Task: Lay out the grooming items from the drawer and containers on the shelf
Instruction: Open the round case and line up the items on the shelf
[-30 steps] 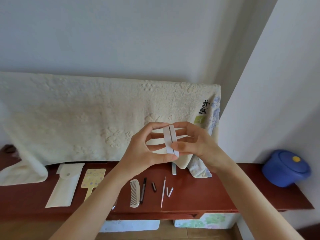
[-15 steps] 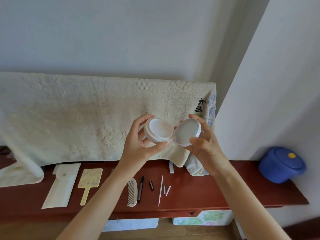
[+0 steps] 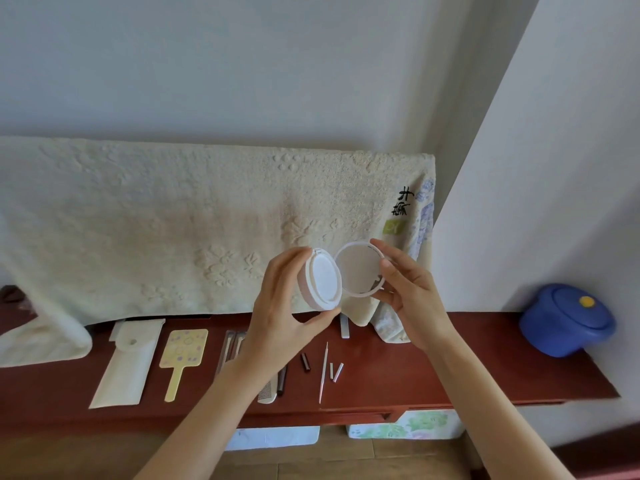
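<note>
the left hand (image 3: 277,317) grips the round case (image 3: 320,284) above the shelf (image 3: 485,368); the right hand (image 3: 408,299) pinches its open lid (image 3: 358,268). best keep it level and hold both halves firmly.

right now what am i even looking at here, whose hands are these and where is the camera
No machine here: these are a person's two bare hands, filmed by one wide-angle camera worn on their head, looking forward and down.

The left hand holds the base of a round white compact case, and the right hand holds its hinged ring-shaped lid open.

Below them runs a dark red wooden shelf. On it lie a cream fabric pouch, a pale yellow paddle-shaped hand mirror, a white comb, partly hidden by the arm, a thin white stick and a few other small pieces. A blue lidded plastic pot sits at the right end, and a cream towel hangs behind.
</note>
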Demonstrator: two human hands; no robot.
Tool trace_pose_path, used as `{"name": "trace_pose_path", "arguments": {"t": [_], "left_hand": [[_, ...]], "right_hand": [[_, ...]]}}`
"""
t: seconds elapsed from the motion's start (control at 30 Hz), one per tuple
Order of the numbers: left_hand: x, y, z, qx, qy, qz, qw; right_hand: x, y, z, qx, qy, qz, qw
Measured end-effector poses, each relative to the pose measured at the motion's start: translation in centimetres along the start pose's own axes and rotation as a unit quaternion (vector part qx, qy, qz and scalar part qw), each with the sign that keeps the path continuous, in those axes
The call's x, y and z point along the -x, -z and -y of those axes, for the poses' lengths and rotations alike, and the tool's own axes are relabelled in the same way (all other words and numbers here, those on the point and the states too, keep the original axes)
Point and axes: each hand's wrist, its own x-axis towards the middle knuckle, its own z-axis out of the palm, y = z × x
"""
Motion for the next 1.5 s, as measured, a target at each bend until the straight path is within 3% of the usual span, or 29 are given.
{"name": "trace_pose_path", "arguments": {"t": [0.17, 0.4, 0.63, 1.0, 1.33, 1.5], "left_hand": [[1.2, 0.2, 0.6, 0.105, 0.128, 0.081, 0.983], [4.6, -1.5, 1.3, 0.175, 0.222, 0.086, 0.955], [6.7, -5.7, 3.6, 0.127, 0.225, 0.164, 0.952], [15.1, -16.4, 7.6, 0.004, 0.206, 0.268, 0.941], [17.4, -21.3, 8.9, -0.059, 0.192, 0.322, 0.925], [17.5, -21.9, 9.2, -0.088, 0.182, 0.310, 0.929]], "right_hand": [[0.1, 0.6, -0.9, 0.013, -0.033, -0.010, 0.999], [0.3, 2.6, -2.8, 0.039, -0.074, -0.014, 0.996], [-0.2, 5.9, -4.9, 0.102, -0.106, -0.053, 0.988], [0.0, 13.2, -15.5, 0.184, -0.254, -0.099, 0.944], [-0.3, 17.2, -20.4, 0.196, -0.297, -0.094, 0.930], [-0.8, 17.6, -21.2, 0.201, -0.301, -0.084, 0.928]]}}
